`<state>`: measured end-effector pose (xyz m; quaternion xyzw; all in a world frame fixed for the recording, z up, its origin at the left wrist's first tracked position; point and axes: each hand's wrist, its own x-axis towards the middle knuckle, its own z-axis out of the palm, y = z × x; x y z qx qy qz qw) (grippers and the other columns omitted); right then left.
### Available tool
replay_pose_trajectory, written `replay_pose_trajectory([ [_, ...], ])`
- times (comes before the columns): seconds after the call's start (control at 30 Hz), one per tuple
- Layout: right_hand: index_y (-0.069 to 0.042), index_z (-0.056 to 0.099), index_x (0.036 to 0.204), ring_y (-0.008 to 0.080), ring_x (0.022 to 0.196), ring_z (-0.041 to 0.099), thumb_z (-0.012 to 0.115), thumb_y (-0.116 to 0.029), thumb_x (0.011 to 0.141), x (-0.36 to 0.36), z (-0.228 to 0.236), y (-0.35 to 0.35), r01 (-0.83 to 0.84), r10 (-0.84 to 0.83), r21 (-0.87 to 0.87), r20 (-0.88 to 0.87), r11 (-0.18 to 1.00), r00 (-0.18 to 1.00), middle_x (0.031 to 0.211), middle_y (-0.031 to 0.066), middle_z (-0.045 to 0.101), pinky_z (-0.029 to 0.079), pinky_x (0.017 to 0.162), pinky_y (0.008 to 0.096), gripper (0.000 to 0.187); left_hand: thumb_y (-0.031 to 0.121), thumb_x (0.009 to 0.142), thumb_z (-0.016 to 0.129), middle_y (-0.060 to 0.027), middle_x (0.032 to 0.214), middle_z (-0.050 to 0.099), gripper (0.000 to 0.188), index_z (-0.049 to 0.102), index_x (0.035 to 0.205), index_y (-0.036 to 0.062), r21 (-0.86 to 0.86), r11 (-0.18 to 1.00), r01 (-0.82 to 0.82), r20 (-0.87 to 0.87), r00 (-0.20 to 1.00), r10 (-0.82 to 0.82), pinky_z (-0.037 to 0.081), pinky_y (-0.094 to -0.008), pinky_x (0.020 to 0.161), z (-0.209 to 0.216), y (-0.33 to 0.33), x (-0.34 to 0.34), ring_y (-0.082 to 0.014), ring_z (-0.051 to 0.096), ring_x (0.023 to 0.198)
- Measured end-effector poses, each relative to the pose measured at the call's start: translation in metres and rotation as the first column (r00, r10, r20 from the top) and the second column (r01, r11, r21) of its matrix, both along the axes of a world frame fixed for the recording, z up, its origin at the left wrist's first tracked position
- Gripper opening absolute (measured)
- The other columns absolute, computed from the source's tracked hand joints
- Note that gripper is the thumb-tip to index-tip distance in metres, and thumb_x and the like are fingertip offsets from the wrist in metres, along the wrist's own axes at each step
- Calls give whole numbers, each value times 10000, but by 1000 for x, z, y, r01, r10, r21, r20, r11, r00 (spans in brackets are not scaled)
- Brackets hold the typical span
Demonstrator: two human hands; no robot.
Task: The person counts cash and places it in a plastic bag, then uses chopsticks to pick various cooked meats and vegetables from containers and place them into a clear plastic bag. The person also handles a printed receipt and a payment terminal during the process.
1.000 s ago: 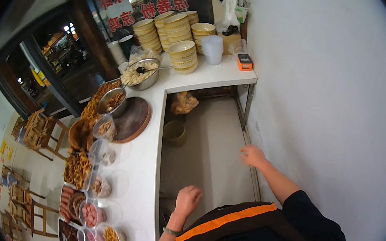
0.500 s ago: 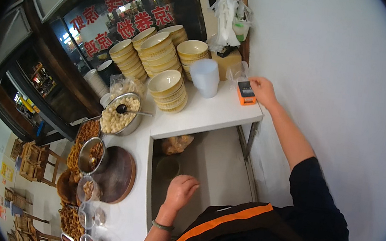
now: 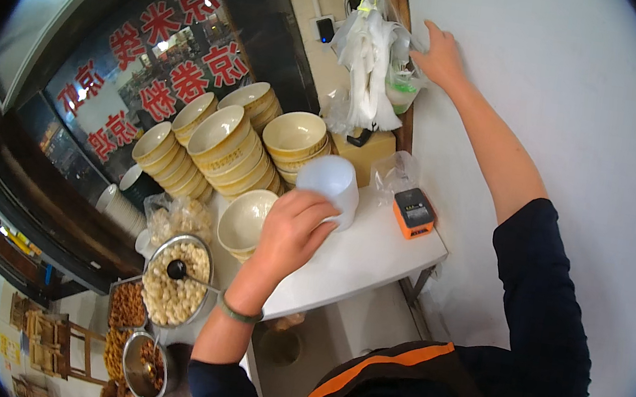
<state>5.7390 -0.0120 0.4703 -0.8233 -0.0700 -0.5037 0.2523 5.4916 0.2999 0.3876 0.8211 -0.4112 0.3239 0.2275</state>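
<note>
My right hand (image 3: 440,59) is raised at the wall beside the hanging plastic bags (image 3: 373,70). Its fingers are stretched and apart, with the lower ones close to the bags; whether they touch I cannot tell. Loosely curled and slightly blurred, my left hand (image 3: 294,227) is over the white counter (image 3: 361,263), with nothing visible in it. Its fingers overlap a translucent plastic cup stack (image 3: 336,181) in view, and it partly covers a cream bowl (image 3: 243,225). An orange and black box-shaped device (image 3: 414,214) sits at the counter's right end, untouched.
Stacks of yellow-cream bowls (image 3: 229,148) stand by the window. A steel bowl of pale round pieces (image 3: 176,288) holds a black ladle (image 3: 177,268). Beyond it are a tray of brown food (image 3: 129,305) and a smaller steel bowl (image 3: 145,368). A cardboard box (image 3: 367,153) stands below the bags.
My right hand has left the orange device and risen to the hanging bags. My left hand has moved up and forward over the counter. The view has shifted.
</note>
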Motion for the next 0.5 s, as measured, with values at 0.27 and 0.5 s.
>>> replay_pose_trajectory([
  [0.27,-64,648,1062,351,958,630,662,-209,757,65,55,5,-23,-73,-359,-251,933,965,1032,202,627,524,796,437,338,46,728,682,-117,942,625,158,641,879,26,228,965,132,211,960,-182,490,-406,806,68,-98,144,-308,591,952],
  [0.5,-22,691,908,205,662,665,608,-172,779,95,90,46,-411,353,23,-558,911,751,783,122,671,517,600,342,213,108,799,548,-61,997,637,179,654,940,78,466,871,-155,415,908,-60,445,-403,934,88,-147,244,-243,562,1091],
])
